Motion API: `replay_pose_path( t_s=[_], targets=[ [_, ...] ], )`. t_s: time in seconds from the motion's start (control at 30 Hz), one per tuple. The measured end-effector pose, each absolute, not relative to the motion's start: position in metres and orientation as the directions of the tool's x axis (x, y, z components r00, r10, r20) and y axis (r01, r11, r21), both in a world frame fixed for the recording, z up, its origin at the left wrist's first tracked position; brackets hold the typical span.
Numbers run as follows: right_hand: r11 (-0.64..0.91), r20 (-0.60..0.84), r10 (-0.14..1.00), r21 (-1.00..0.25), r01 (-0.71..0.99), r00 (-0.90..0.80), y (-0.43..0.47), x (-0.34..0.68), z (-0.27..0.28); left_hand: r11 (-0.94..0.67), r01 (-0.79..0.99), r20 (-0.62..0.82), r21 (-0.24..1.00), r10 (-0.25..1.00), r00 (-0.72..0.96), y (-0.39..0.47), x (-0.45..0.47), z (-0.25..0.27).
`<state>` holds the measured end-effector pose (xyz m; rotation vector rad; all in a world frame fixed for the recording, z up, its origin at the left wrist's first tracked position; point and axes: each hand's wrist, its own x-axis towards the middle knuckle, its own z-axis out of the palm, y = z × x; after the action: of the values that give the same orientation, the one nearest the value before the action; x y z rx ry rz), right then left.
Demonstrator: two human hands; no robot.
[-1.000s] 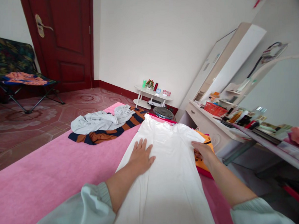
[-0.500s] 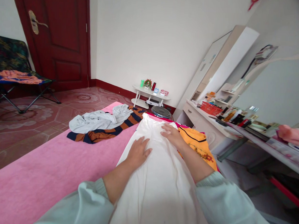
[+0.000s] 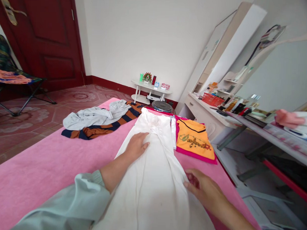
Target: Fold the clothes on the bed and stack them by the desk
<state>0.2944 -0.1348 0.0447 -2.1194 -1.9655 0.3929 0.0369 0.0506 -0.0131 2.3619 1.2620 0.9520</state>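
Observation:
A long white dress point(image 3: 156, 168), gathered near its far end, lies stretched toward me over the pink bed cover point(image 3: 91, 163). My left hand point(image 3: 136, 147) rests flat on the dress's left part, fingers extended. At the right edge of the fabric is my right hand point(image 3: 201, 187), its fingers curled around that edge with the thumb opposite. To the right of the dress, a folded yellow shirt point(image 3: 196, 138) with printed lettering sits on a magenta cloth point(image 3: 212, 160). A crumpled light grey garment point(image 3: 93, 116) and a brown-and-navy striped garment point(image 3: 92, 131) lie together on the left.
A white dressing table point(image 3: 214, 110) with a red basket point(image 3: 211, 99) and several bottles stands at right. Beyond the bed is a low white stand point(image 3: 151, 88) carrying small items. A folding chair point(image 3: 16, 81) holds orange cloth near the red door point(image 3: 47, 37).
My right hand has come back from the dress's far end to its right edge and curled its fingers. My left hand stays flat on the fabric. The view has turned slightly right.

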Motion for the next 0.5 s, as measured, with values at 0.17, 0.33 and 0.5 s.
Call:
replay_pose_path(
  t_s=[0.17,0.33,0.5],
  targets=[
    [-0.143,-0.116,0.986,-0.231,0.962,0.119,-0.166,0.292,0.039,-0.568,0.689,0.392,0.450,0.819,0.419,0.054,0.046,-0.004],
    [-0.101,-0.124,0.991,-0.383,0.918,0.056,-0.173,0.273,0.059,-0.453,0.743,0.275,0.493,0.891,0.360,0.083,0.061,0.014],
    [0.186,-0.065,0.959,-0.594,0.783,-0.277,-0.164,0.220,0.049,-0.338,0.762,0.204,0.553,0.941,0.269,0.111,0.079,0.019]
  ],
)
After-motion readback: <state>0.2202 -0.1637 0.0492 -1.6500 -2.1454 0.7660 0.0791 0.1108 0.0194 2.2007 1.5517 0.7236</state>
